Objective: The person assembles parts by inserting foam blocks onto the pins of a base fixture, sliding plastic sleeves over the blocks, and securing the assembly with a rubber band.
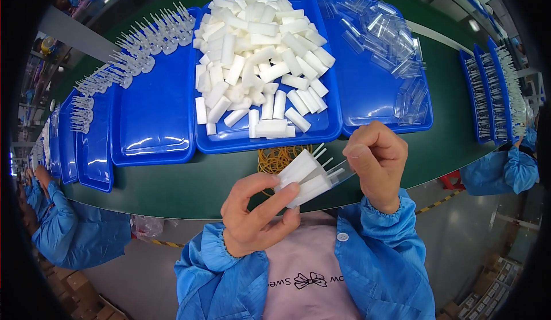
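Observation:
Over the table's near edge, my left hand grips white foam pieces between thumb and fingers. Thin white sticks poke out of the upper right end of this bundle. My right hand is closed in a pinch just right of it, on a clear plastic piece that reaches toward the sticks. How far the clear piece overlaps the foam is hard to make out. Behind my hands, a blue tray is heaped with similar white foam pieces.
Yellow rubber bands lie behind the bundle. At right, a blue tray contains clear plastic pieces. White-stemmed clear parts line trays at left. Stacked blue trays stand far right. People in blue sit on both sides.

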Demonstrator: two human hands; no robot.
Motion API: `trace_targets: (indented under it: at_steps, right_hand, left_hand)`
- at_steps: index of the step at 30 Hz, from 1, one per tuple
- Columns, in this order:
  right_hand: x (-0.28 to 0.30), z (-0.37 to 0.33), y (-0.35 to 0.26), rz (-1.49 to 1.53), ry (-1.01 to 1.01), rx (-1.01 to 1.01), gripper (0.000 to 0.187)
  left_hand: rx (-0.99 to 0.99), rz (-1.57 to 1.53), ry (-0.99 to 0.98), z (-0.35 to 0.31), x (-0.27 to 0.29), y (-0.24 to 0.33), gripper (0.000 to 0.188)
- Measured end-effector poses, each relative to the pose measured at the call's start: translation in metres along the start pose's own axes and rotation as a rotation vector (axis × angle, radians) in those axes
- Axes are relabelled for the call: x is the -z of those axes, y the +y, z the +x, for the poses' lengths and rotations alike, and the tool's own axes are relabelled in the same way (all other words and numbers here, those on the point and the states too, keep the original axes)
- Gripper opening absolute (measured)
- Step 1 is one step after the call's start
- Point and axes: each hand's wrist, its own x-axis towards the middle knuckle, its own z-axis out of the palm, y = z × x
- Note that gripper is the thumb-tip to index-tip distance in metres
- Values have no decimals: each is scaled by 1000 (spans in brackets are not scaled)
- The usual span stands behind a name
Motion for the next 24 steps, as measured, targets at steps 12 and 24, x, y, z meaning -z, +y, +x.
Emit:
trace_targets:
  at_steps: [12, 24]
  right_hand:
    - [4, -5, -6, 84, -98, -48, 35]
    - [2, -13, -1, 114, -48, 61, 43]
  left_hand:
    - [291, -412, -132, 3, 6, -6, 43]
    - [500, -587, -161, 1, 7, 0, 43]
